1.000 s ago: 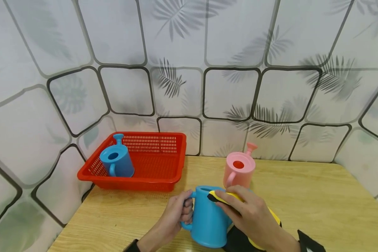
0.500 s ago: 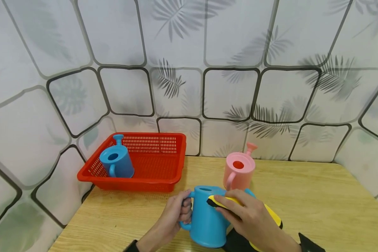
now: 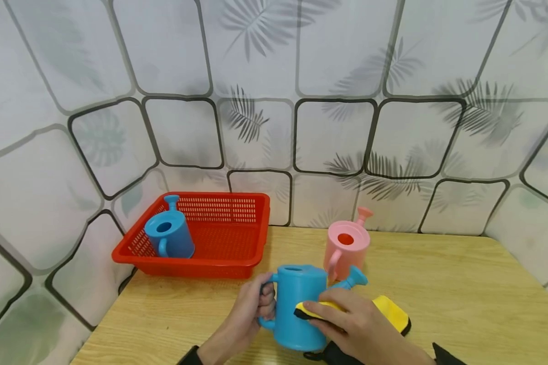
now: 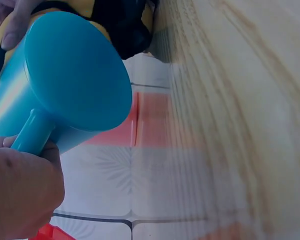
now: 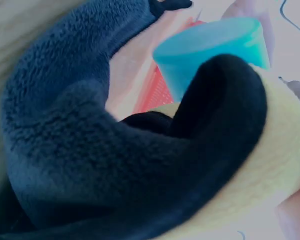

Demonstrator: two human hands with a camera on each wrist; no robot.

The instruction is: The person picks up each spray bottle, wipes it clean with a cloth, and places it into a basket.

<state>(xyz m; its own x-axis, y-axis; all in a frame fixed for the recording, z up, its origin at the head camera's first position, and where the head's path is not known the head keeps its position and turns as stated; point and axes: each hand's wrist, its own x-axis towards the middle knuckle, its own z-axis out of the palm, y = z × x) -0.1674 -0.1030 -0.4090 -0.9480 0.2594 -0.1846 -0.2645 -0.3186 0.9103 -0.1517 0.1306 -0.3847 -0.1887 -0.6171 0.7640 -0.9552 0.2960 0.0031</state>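
My left hand (image 3: pixel 251 312) grips the handle of a blue toy watering can (image 3: pixel 292 314), held up over the wooden table. In the left wrist view the round base of the watering can (image 4: pixel 80 75) faces the camera, apart from the tabletop. With my right hand (image 3: pixel 363 324) I hold a yellow and black cloth (image 3: pixel 391 314) against the can's right side, below its spout. Part of the cloth hangs down below that hand. In the right wrist view, the dark fuzzy side of the folded cloth (image 5: pixel 90 145) covers much of the can.
A pink watering can (image 3: pixel 352 253) stands on the table (image 3: pixel 461 284) just behind the blue one. At the back left, a red plastic basket (image 3: pixel 228 266) holds another blue watering can (image 3: pixel 173 238). A patterned curtain-like backdrop (image 3: pixel 265 137) borders the table.
My right hand has slid the cloth down the can's side, so the spout now shows above it. The blue can has risen slightly and shifted a little left.
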